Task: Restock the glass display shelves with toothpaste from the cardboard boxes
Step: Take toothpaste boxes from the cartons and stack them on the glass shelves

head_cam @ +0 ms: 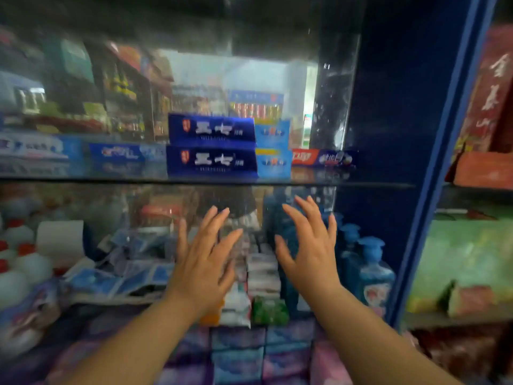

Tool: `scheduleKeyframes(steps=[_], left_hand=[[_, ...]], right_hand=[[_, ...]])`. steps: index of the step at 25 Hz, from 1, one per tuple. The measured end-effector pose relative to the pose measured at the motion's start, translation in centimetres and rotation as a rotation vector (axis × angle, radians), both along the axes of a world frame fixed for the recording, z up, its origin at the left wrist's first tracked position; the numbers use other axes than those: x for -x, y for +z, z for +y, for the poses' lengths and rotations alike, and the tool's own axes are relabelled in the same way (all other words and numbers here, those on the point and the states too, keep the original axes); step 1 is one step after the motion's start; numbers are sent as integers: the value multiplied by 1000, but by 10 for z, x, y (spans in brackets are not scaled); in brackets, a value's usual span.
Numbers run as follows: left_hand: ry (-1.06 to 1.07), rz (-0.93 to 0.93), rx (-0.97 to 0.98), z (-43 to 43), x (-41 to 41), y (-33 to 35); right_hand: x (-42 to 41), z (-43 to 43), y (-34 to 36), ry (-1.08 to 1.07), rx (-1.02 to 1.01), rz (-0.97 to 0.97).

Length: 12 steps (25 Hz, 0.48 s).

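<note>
Two dark blue toothpaste boxes (212, 147) lie stacked on the glass shelf (194, 181). Light blue toothpaste boxes (272, 151) stand to their right, then a red and blue toothpaste box (323, 157). More pale toothpaste boxes (69, 152) lie along the shelf's left part. My left hand (205, 259) and my right hand (308, 245) are raised below the shelf's front edge, fingers spread, holding nothing. No cardboard box is in view.
Below the shelf stand blue pump bottles (372, 268) at right, white bottles with red caps (22, 254) at left and small packets (261, 273) in the middle. Purple packs (241, 351) fill the bottom. A blue cabinet post (433, 168) borders the right.
</note>
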<state>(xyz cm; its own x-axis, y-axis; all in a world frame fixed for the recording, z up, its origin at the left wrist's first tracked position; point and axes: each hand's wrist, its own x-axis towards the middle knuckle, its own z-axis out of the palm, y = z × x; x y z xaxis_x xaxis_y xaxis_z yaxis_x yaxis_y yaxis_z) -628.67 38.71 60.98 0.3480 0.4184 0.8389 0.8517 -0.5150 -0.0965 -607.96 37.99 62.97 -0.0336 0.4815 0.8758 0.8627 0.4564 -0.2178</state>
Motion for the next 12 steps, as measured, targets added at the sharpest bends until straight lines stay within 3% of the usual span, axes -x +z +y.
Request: scheduleKeyframes(steps=[8,12], left_hand=[[179,82,715,-107,-61,-232],[278,109,1147,-179,-108,-337]], right_hand=[[-105,-75,-206,140,593,-165],[-159,-113,-322,166,1054,-140]])
